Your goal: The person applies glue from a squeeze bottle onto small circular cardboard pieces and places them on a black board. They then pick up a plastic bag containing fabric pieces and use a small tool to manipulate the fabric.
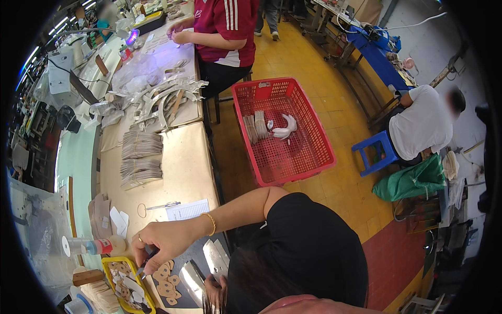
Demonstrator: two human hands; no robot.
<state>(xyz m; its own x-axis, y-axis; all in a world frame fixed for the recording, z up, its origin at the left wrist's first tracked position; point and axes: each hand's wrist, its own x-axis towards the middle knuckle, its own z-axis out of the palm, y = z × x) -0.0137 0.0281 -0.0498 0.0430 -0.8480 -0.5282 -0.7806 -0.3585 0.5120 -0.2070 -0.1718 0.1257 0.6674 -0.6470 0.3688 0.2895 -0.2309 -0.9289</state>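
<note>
**Small leather pieces handled at the near end of a long worktop**

The long tan worktop [183,167] runs from the near left toward the far end, where another person in a red shirt [227,26] sits at it. On the yellow floor to the right of it stands a red plastic basket [308,152] with a few pale strips and white curved pieces inside. Further right, a person in a white shirt [418,125] bends beside a blue stool [374,152] and a green bag [410,180].

On the middle of the worktop lie stacks of grey-brown cut strips [140,157], with a heap of curved pale pieces [162,99] beyond them. Nearer sits a printed sheet of paper [187,210].

At the near left edge is a yellow tray [111,263] holding small cut pieces, and just right of it a cluster of round tan leather pieces [166,285] on a dark mat.

The wearer's one clearly seen hand [157,243], with a gold bracelet on its wrist, reaches across over the tray's right edge; which arm it belongs to cannot be told. Its fingers are pinched together on a thin tool [142,270] whose tip points at the tan pieces. A second hand [213,290] shows only in part at the bottom edge, touching a silvery flat piece [215,257]; its grip cannot be told.
</note>
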